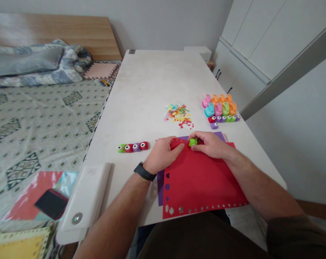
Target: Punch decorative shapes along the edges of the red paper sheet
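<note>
A red sheet of paper [203,180] lies at the table's front edge, with shapes cut out along its left and near edges. Purple paper [160,187] shows beneath it. My left hand [166,153] grips the red sheet's far left part, thumb on top and fingers under. Between the thumb and fingers of my right hand [211,144] is a small green craft punch [193,142], at the sheet's far edge. Whether its slot is around the paper is hidden by my fingers.
Colourful paper cutouts [179,114] lie in a pile beyond the sheet. Several small punches [136,146] stand in a row at left; larger punches [219,108] are grouped at right. A white device [90,194] sits at the front left, beside a bed [52,136] with a phone [51,204].
</note>
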Demonstrator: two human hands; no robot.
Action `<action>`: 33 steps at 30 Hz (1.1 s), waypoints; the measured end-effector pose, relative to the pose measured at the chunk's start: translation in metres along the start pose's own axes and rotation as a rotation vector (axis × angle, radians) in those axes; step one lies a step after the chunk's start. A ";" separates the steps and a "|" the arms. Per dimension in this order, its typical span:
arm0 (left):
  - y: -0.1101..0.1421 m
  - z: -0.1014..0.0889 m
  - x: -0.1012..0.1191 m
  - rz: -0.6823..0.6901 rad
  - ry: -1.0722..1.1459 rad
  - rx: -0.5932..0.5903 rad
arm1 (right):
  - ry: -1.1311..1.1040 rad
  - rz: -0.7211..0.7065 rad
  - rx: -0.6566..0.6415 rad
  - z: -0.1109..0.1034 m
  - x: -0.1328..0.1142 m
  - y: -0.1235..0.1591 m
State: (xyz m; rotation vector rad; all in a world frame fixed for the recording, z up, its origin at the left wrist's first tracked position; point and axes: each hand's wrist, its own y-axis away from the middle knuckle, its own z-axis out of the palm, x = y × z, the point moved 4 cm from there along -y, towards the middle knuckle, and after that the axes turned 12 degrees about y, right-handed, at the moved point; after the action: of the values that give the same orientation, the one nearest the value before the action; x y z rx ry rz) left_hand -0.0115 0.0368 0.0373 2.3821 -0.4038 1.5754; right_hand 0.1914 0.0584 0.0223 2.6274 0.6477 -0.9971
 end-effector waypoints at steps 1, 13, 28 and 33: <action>0.000 0.000 0.000 0.001 0.002 -0.001 | -0.003 0.002 0.000 0.000 0.000 0.000; 0.000 -0.003 -0.006 -0.013 0.059 -0.004 | -0.018 0.001 0.004 -0.001 -0.003 0.001; -0.003 -0.002 -0.012 0.043 0.051 0.049 | 0.095 -0.058 0.013 0.004 -0.009 0.002; -0.003 0.000 -0.006 0.097 -0.061 0.042 | 0.109 -0.073 0.019 0.004 -0.010 0.002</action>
State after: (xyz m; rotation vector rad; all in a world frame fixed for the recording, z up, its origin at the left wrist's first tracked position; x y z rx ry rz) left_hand -0.0128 0.0399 0.0322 2.4820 -0.5115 1.5690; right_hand 0.1832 0.0517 0.0261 2.7072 0.7678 -0.8885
